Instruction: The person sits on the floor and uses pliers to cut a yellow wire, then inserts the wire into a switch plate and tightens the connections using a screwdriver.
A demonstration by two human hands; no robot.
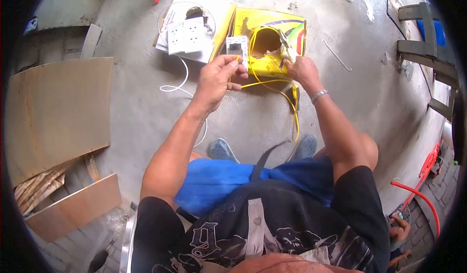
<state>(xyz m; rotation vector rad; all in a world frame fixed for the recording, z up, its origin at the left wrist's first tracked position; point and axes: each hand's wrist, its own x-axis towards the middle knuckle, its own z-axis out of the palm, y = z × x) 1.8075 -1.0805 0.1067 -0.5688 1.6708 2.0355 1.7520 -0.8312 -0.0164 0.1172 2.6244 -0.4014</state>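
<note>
My left hand (224, 76) is closed, thumb and fingers pinching a thin yellow cable (265, 82). Right behind its fingertips a white socket module (237, 43) with a dark opening leans against the yellow box (243, 22). A ragged round hole is cut in that box, and yellow cable loops beside it. My right hand (302, 72) is wrapped round what look like pliers (285, 39), their metal end up by the hole. Below this hand, yellow and black handle-like parts (295, 97) show among the cable loops.
Left of the yellow box lies a white box (219, 22) carrying two white socket plates (186, 35) and a trailing white cable (185, 73). A thin white rod (336, 55) lies on the floor at right. Wooden boards (61, 117) stand at left; red hose (428, 200) lies lower right, near another person's hand (400, 228).
</note>
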